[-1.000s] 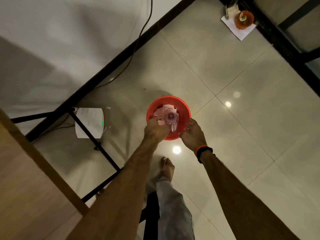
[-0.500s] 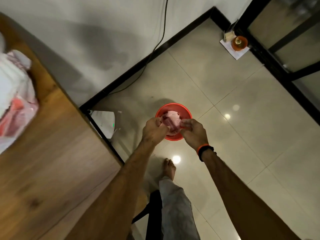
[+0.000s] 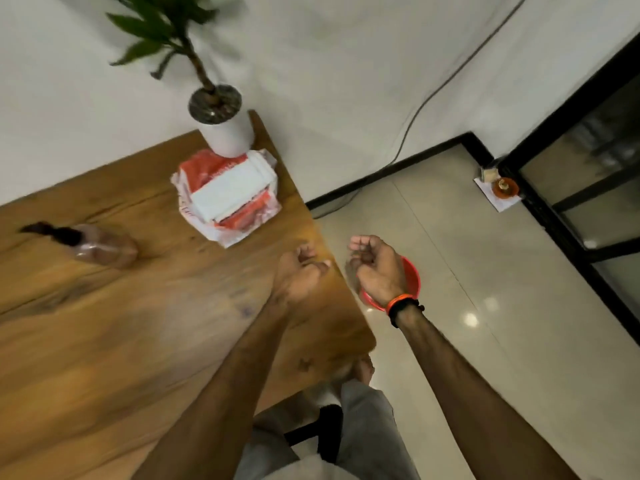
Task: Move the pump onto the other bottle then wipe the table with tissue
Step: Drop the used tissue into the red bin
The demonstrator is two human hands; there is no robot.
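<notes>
Hovering over the wooden desk's (image 3: 138,341) right corner, both hands are loosely curled and empty: left hand (image 3: 298,275) above the desk edge, right hand (image 3: 375,268) above a red bin (image 3: 412,282) on the floor. A brownish pump bottle (image 3: 100,249) lies on its side at the desk's left, blurred. An opened tissue pack (image 3: 228,195) sits near a potted plant (image 3: 221,123). Tissue should be light, soft and easily torn; pinching one sheet's edge seems best. No second bottle is visible, and the bin's contents are hidden.
</notes>
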